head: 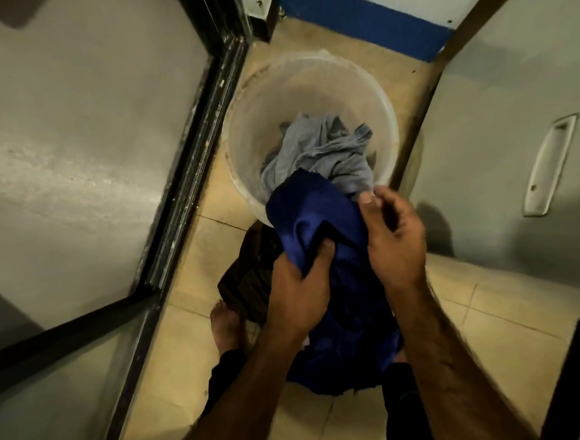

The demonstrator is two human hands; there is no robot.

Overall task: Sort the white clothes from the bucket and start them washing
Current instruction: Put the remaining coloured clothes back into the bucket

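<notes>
Looking down, we see a tiled floor (487,312) running between a large grey panel (69,132) edged by a black frame (187,151) on the left and a grey door (501,119) on the right. A blue band (364,25) crosses the wall at the far end.

On the floor between them stands the translucent white bucket (307,88). A crumpled pale grey cloth (321,149) lies inside it, against the near wall. A deep blue garment (315,214) is lifted over the near rim. Its top edge overlaps the grey cloth and its lower part hangs down between the person's forearms.

A dark cloth (248,281) lies on the tiles just this side of the bucket, partly hidden behind the blue garment.

The left hand (296,288) is clenched around a fold of the blue garment, with the thumb pressed into the fabric. The right hand (396,240) is just beside it at the garment's right edge, fingers curled inward. We cannot tell whether it is grasping the cloth or only touching it.

A recessed handle (549,164) is set in the grey door. A bare foot (225,324) rests on the tiles near the dark cloth.
</notes>
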